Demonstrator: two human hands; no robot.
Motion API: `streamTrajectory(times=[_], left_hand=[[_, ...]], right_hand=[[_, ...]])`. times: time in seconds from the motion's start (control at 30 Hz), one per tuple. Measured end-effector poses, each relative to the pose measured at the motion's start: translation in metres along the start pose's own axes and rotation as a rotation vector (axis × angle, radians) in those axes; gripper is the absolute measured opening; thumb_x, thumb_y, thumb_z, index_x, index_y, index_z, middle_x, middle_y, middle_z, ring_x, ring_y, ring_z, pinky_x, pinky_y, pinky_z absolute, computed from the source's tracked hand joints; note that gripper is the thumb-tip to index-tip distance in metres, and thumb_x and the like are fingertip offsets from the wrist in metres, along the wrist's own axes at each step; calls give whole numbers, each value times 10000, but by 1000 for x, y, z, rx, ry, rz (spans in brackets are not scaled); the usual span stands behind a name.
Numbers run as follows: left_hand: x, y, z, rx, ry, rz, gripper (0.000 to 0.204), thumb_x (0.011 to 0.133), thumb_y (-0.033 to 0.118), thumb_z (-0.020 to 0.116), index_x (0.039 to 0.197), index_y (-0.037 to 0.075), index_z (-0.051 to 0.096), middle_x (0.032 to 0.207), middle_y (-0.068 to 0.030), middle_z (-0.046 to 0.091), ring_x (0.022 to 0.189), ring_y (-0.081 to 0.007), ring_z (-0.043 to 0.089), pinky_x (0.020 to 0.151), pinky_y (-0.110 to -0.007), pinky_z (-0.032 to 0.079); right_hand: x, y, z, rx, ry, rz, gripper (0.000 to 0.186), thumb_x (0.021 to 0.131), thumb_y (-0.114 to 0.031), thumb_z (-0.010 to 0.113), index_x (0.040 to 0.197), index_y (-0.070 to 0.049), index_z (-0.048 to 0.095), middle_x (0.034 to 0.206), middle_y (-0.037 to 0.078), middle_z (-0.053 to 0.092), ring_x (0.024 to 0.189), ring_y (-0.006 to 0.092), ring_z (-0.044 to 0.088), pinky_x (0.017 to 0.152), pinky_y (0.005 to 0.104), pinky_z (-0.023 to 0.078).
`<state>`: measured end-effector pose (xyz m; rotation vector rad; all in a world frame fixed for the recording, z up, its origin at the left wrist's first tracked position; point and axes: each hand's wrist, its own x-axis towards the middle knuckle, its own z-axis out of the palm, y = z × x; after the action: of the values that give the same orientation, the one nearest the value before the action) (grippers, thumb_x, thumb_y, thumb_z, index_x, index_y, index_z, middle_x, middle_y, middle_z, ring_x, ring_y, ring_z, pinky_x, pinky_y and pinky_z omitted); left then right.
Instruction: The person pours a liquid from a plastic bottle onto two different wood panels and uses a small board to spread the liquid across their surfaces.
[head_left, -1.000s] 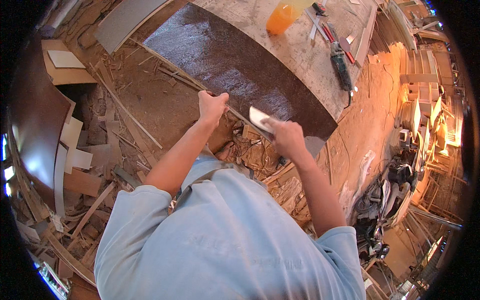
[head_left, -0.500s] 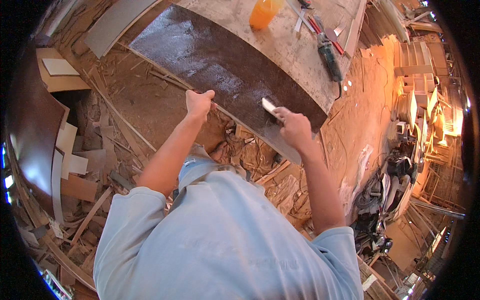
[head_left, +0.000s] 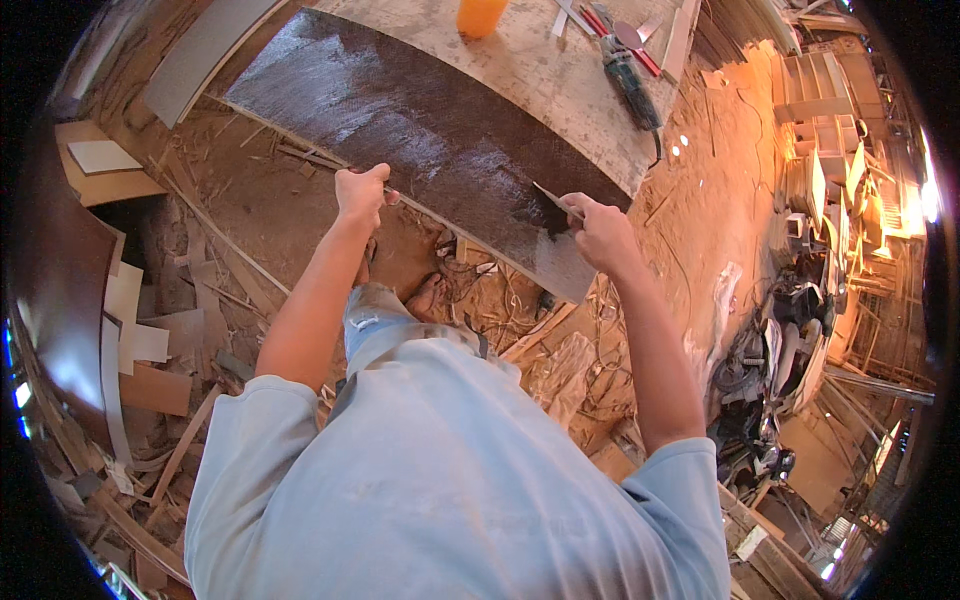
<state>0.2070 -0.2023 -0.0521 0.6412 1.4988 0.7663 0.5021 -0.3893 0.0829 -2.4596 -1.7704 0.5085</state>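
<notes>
A long dark brown board (head_left: pixel 455 165) lies on the worktable, streaked with a shiny wet film. A greyish coated patch shows at its near right end. My right hand (head_left: pixel 603 235) is closed around a thin, flat spreader (head_left: pixel 552 197), whose tip is over the board's right part, seen nearly edge-on. At the board's near edge, my left hand (head_left: pixel 362 193) is closed, knuckles up. Something small and dark reddish shows under its fingers, but I cannot tell what it is.
On the pale worktable (head_left: pixel 545 95) are an orange container (head_left: pixel 481 15), an angle grinder (head_left: pixel 628 85) with a cord, and red-handled tools. Wood scraps (head_left: pixel 165 340) litter the ground at left. Cables and plastic lie below the board; stacked panels (head_left: pixel 815 90) stand at right.
The spreader has turned from showing its broad pale face to nearly edge-on. The greyish patch at the board's right end shows more plainly. The whole view has shifted slightly; my left hand stays at the edge.
</notes>
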Motion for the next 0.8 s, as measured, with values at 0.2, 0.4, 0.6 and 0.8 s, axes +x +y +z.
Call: streamTrajectory(times=[0.2, 0.4, 0.6, 0.8], left_hand=[[12, -9, -6, -3, -41, -16, 484, 809, 7, 712, 1160, -92, 393, 895, -107, 474, 653, -183, 513, 488, -349, 569], [18, -16, -10, -16, -60, -7, 563, 817, 16, 712, 1244, -110, 367, 989, -163, 514, 732, -216, 589, 489, -342, 570], [13, -11, -6, -42, -30, -16, 588, 809, 13, 707, 1271, -122, 370, 898, -124, 534, 690, -203, 582, 486, -343, 571], [1, -5, -5, -19, -11, -6, 554, 802, 8, 705, 1241, -122, 391, 844, -94, 523, 636, -176, 539, 497, -350, 582]], right_hand=[[-65, -19, 29, -46, -255, -142, 511, 743, 37, 663, 1176, -229, 713, 906, 162, 738, 801, 345, 720, 717, 441, 554], [-86, 0, -9, 145, -117, -62, 471, 778, 32, 645, 1202, -168, 692, 831, 177, 700, 772, 339, 704, 692, 416, 534], [-28, 37, -9, -73, -50, -7, 422, 809, 4, 638, 1197, -154, 685, 934, 203, 721, 861, 365, 716, 742, 448, 545], [-94, 22, 26, -41, -293, -57, 451, 759, 14, 698, 1175, -161, 696, 918, 177, 734, 847, 365, 715, 759, 451, 550]])
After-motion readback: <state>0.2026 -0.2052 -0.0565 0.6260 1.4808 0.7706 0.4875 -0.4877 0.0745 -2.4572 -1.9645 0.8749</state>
